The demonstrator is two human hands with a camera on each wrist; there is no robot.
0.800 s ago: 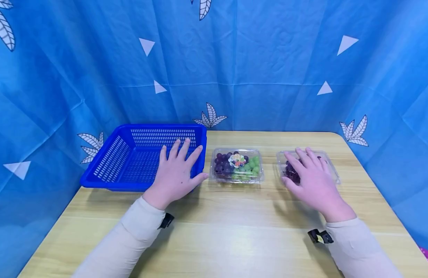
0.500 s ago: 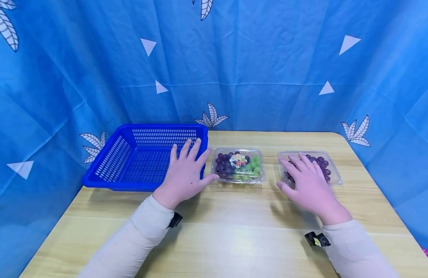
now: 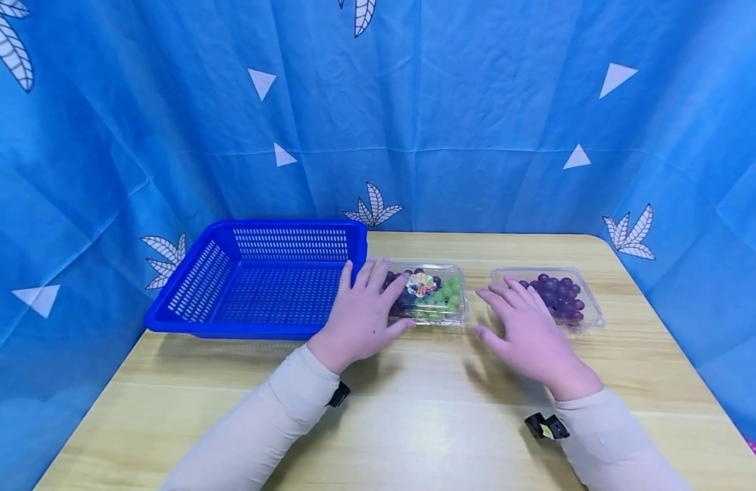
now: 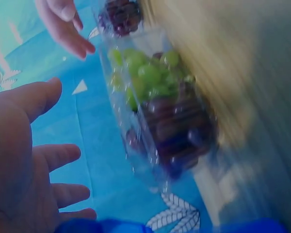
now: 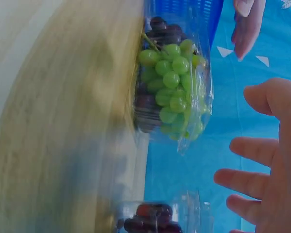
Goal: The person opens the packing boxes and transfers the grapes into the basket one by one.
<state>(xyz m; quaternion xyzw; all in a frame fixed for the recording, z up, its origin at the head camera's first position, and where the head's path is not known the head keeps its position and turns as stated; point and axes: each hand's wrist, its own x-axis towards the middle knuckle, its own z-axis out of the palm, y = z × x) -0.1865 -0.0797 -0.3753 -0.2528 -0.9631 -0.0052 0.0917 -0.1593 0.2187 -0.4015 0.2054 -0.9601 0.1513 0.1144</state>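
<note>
A clear plastic box of dark and green grapes (image 3: pixel 436 300) with a round fruit sticker on its lid stands in the middle of the table. My left hand (image 3: pixel 364 317), fingers spread, is over its left end in the head view; the left wrist view shows a gap between palm and box (image 4: pixel 155 97). My right hand (image 3: pixel 533 337) hovers, fingers spread, between that box and a second clear box of dark grapes (image 3: pixel 562 294), overlapping the second box's left part. In the right wrist view the green grapes (image 5: pixel 172 82) lie beyond my fingers. Neither hand holds anything.
A blue perforated plastic basket (image 3: pixel 261 293) stands at the back left, close beside the middle box. Blue patterned curtain (image 3: pixel 464 102) hangs behind and along both sides of the wooden table (image 3: pixel 427 423).
My left hand has moved right, from over the basket's edge to the middle grape box. My right hand has moved left, off most of the right box. Boxes and basket stay put.
</note>
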